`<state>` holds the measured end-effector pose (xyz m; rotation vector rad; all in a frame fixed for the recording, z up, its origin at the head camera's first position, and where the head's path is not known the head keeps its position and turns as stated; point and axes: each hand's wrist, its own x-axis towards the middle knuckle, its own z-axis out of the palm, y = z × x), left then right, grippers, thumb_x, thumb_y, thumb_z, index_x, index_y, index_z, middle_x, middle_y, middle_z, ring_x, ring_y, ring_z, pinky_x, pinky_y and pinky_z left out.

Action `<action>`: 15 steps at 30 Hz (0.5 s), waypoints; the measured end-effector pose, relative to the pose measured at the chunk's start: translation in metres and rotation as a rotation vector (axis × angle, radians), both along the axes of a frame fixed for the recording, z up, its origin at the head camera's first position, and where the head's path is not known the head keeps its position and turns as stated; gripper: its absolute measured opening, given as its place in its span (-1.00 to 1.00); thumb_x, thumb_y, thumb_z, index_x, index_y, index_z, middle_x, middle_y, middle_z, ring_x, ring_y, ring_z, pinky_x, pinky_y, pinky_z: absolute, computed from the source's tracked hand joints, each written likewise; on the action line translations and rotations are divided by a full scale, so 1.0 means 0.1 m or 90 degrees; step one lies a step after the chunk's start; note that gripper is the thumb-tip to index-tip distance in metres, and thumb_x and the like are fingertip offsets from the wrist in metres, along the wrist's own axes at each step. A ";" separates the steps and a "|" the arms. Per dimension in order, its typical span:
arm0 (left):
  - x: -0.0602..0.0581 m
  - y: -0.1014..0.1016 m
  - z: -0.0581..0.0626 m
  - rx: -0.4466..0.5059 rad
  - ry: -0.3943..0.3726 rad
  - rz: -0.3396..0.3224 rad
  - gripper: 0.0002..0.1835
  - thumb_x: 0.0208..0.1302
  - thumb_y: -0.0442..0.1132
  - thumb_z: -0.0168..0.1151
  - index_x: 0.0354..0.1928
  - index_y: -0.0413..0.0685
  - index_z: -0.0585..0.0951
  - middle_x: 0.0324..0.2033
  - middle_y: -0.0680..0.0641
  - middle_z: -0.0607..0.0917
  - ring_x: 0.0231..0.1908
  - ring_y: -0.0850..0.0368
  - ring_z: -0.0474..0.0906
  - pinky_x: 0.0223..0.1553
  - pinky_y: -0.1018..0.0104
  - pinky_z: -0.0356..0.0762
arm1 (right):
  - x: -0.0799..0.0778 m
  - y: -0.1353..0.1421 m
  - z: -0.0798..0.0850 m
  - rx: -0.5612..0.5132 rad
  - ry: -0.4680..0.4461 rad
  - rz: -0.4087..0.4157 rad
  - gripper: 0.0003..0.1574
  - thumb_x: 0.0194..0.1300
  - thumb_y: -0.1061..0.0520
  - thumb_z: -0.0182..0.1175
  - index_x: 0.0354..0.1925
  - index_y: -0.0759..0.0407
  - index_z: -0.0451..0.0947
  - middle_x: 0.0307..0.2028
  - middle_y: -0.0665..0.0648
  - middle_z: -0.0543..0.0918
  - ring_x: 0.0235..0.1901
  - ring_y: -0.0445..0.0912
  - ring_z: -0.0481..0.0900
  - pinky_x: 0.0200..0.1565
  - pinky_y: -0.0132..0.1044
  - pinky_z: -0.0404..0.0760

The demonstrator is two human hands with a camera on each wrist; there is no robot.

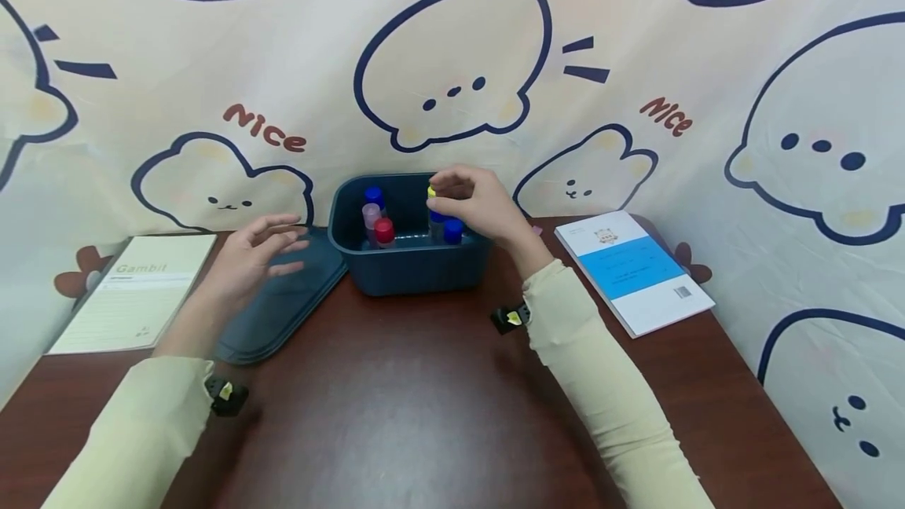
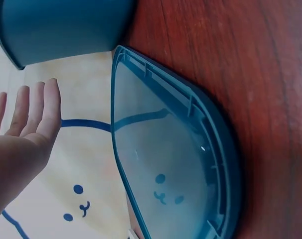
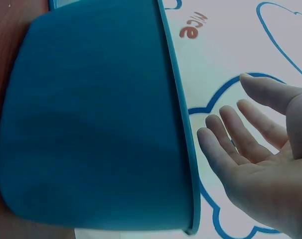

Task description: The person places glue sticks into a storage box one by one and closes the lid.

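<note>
A dark teal bin [image 1: 424,272] stands at the back of the table, holding several small capped containers. Inside are a red cap [image 1: 384,231], a pale purple cap [image 1: 371,215], blue caps [image 1: 453,231] and a yellow cap [image 1: 431,192]. Over the bin's right end is my right hand [image 1: 475,201], overlapping the yellow cap in the head view. The right wrist view shows that hand's fingers [image 3: 240,137] spread and loosely bent, with nothing in them. My left hand [image 1: 250,258], fingers extended and holding nothing, hovers above the teal lid [image 2: 226,164] left of the bin.
On the left lies a cream notebook [image 1: 134,289] marked "Gambit". A blue and white booklet [image 1: 625,273] rests on the right side of the brown table [image 1: 424,399]. A cartoon-printed curtain [image 1: 452,45] rises right behind the bin.
</note>
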<state>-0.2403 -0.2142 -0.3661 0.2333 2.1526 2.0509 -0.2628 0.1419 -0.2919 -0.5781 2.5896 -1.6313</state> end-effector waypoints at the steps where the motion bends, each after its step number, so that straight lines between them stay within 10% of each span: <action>1: 0.00 -0.01 -0.01 0.001 -0.001 0.001 -0.69 0.53 -0.08 0.13 0.23 0.09 0.48 0.08 0.05 0.59 0.00 0.26 0.63 -0.10 0.33 0.70 | 0.00 0.03 -0.01 -0.005 -0.001 -0.002 -0.55 0.36 0.11 0.33 0.16 0.24 0.59 0.14 0.26 0.63 0.09 0.03 0.61 0.13 -0.11 0.64; 15: 0.05 -0.26 -0.07 -0.185 0.029 0.038 -0.55 0.56 -0.02 0.07 0.35 -0.04 0.43 0.05 0.17 0.57 0.00 0.36 0.59 -0.08 0.34 0.69 | 0.03 0.54 -0.14 -0.052 -0.002 -0.071 -0.50 0.39 0.03 0.32 0.21 0.20 0.57 0.20 0.21 0.59 0.16 0.00 0.54 0.18 0.00 0.59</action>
